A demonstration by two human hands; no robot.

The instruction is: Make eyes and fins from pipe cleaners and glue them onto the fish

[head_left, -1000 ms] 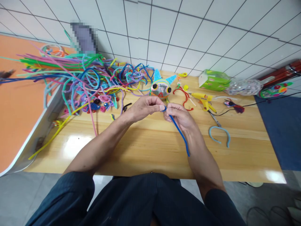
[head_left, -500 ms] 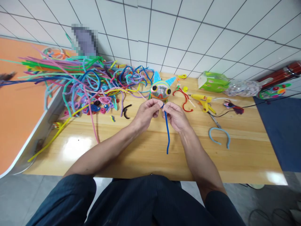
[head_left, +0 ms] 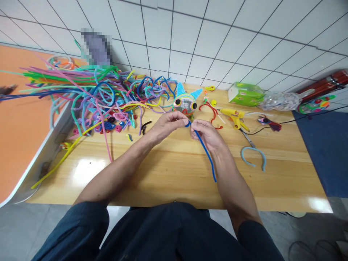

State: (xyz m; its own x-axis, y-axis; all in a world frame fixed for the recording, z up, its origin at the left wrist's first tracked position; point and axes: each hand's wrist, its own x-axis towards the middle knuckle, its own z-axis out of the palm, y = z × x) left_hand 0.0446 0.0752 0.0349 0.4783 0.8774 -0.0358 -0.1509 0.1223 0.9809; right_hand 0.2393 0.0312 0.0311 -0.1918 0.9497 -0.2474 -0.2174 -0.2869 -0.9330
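Note:
A blue pipe cleaner [head_left: 206,152] is held between both hands above the wooden table. Its upper end is bent into a small curl, pinched by the fingertips of my left hand [head_left: 172,125]. My right hand [head_left: 207,133] grips it just beside the curl, and the long free part slants down to the right, close to my right wrist. Right behind the hands stands a craft figure [head_left: 185,104] with light blue pointed ears and black-and-yellow eyes; its lower part is hidden by my fingers.
Many coloured pipe cleaners [head_left: 106,87] are heaped at the left. To the right lie red pipe cleaners [head_left: 213,112], a yellow glue gun [head_left: 234,116], scissors [head_left: 248,139], a light blue curved piece [head_left: 254,149] and a green package [head_left: 246,95]. A tiled wall [head_left: 203,40] rises behind.
The free end of the blue pipe cleaner has swung to the right, from nearly vertical to slanting. My hands have shifted slightly, and the curl shows more between them.

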